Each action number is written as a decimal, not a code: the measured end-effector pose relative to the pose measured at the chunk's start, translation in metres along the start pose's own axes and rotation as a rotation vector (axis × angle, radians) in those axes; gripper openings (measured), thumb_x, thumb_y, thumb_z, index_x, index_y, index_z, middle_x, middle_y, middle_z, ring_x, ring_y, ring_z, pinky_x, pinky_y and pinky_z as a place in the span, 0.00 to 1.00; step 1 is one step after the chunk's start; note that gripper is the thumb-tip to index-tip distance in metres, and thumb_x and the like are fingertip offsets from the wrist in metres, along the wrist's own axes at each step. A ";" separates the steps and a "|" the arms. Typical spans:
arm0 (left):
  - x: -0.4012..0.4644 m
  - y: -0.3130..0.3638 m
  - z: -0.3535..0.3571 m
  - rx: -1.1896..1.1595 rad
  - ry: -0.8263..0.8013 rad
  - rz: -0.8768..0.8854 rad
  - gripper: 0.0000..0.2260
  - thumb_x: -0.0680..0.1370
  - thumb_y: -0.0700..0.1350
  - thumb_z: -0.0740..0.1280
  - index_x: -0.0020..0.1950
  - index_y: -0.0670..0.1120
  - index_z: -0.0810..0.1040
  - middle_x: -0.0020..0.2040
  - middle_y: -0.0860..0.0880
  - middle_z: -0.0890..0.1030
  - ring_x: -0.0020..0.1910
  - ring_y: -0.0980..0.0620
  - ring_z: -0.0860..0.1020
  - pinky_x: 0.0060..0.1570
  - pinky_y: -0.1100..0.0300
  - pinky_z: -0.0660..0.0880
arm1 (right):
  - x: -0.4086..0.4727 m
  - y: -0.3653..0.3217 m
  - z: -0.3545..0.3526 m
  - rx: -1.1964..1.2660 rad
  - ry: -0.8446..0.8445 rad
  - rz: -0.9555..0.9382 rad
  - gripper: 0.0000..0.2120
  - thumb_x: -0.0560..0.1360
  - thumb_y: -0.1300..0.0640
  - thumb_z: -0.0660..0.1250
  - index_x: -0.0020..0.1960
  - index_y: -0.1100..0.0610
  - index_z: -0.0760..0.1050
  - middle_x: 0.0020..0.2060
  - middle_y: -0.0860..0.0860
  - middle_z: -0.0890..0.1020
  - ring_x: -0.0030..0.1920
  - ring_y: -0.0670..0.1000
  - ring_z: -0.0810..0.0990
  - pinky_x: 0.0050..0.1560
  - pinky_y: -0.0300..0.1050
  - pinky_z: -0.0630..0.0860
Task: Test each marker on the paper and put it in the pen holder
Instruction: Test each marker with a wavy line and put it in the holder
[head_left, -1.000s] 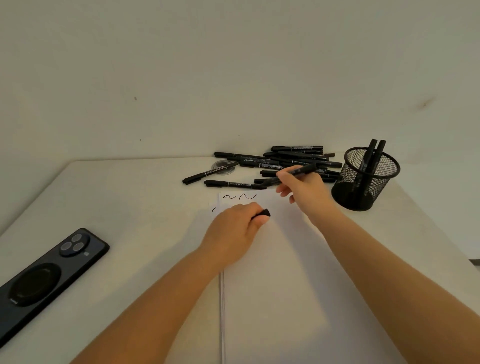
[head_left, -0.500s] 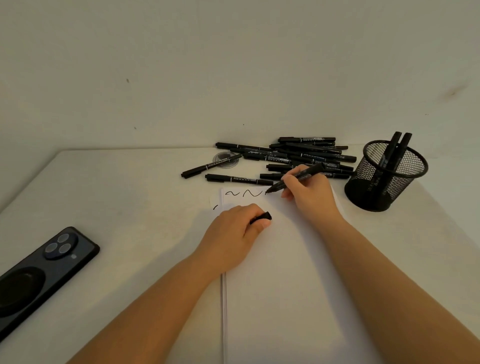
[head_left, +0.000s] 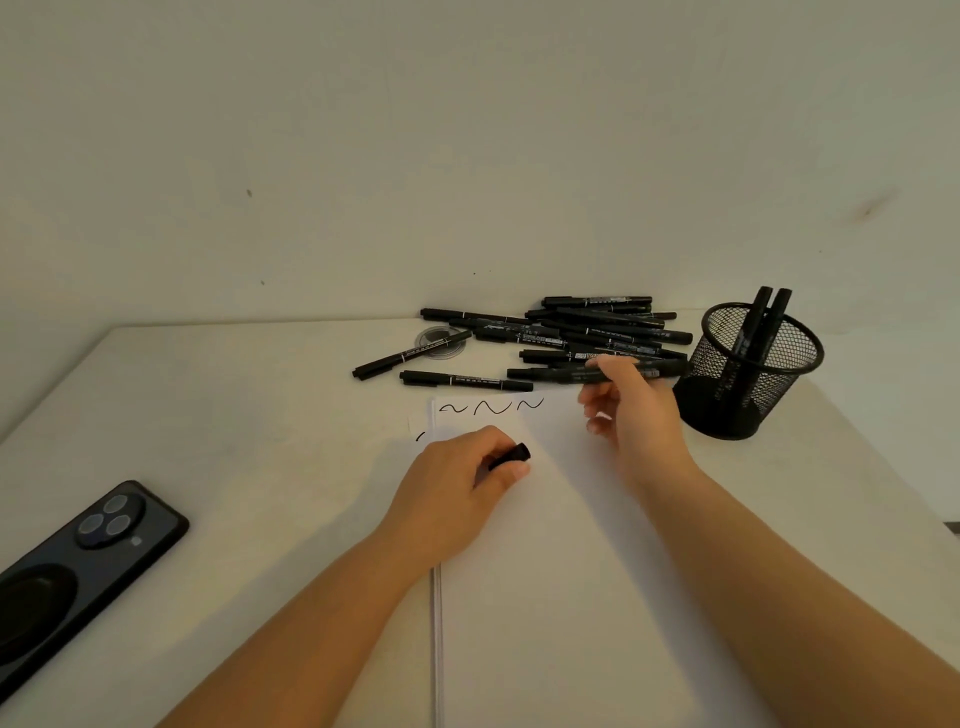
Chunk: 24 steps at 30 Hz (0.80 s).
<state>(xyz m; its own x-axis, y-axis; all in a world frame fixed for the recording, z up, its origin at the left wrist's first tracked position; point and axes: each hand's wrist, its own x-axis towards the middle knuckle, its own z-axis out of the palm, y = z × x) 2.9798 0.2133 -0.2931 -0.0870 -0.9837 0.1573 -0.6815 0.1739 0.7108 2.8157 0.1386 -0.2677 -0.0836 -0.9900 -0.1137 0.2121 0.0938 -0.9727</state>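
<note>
Marker (head_left: 576, 374) number three is pinched in the right hand (head_left: 631, 410), thumb and fingers curled round the barrel, lying nearly flat with its tip pointing left, lifted clear of the paper (head_left: 545, 571) and up against the near edge of the marker pile (head_left: 587, 332). Half a second ago that tip was down at the top of the sheet next to two squiggles; now there's a third squiggle (head_left: 530, 404) in the row and the hand has pulled back and to the right. The left hand (head_left: 457, 488) hasn't budged, fist curled on the upper left of the paper, gripping the black cap (head_left: 511, 456), which pokes out between thumb and finger. Moving out from there: a short black stroke (head_left: 420, 436) sits on the table just off the paper's top left corner. Past the top edge of the sheet two loose markers lie apart from the pile, one of them across a small clear round disc (head_left: 441, 343). The mesh pen holder (head_left: 753, 374) stands just right of the right hand, upright, with two markers leaning in it already. A dark phone (head_left: 78, 577) lies face down well off to the left on the white table (head_left: 234, 415), near the edge.
</note>
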 end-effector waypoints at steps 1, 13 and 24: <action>0.000 0.000 0.000 -0.007 0.001 -0.001 0.04 0.75 0.51 0.65 0.46 0.53 0.76 0.32 0.62 0.74 0.33 0.68 0.72 0.35 0.75 0.65 | -0.004 0.000 0.000 0.073 -0.024 0.048 0.10 0.75 0.57 0.62 0.36 0.56 0.76 0.22 0.49 0.76 0.24 0.46 0.72 0.23 0.38 0.65; -0.003 0.002 -0.005 -0.036 -0.036 -0.064 0.03 0.75 0.54 0.65 0.41 0.61 0.73 0.38 0.59 0.82 0.38 0.63 0.78 0.42 0.65 0.73 | -0.034 0.019 -0.003 0.097 -0.055 -0.048 0.15 0.76 0.58 0.60 0.31 0.54 0.75 0.19 0.50 0.73 0.21 0.46 0.68 0.22 0.35 0.65; -0.006 0.001 -0.006 -0.040 -0.039 -0.053 0.05 0.74 0.53 0.66 0.39 0.63 0.74 0.32 0.63 0.78 0.30 0.61 0.71 0.33 0.69 0.66 | -0.039 0.019 -0.002 -0.144 -0.184 -0.105 0.11 0.75 0.61 0.61 0.35 0.57 0.74 0.20 0.49 0.74 0.23 0.44 0.71 0.24 0.33 0.68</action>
<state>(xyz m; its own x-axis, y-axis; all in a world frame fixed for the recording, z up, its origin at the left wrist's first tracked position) 2.9841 0.2192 -0.2892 -0.0807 -0.9924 0.0926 -0.6563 0.1228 0.7444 2.8211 0.1795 -0.2823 0.0833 -0.9964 0.0153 0.0697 -0.0095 -0.9975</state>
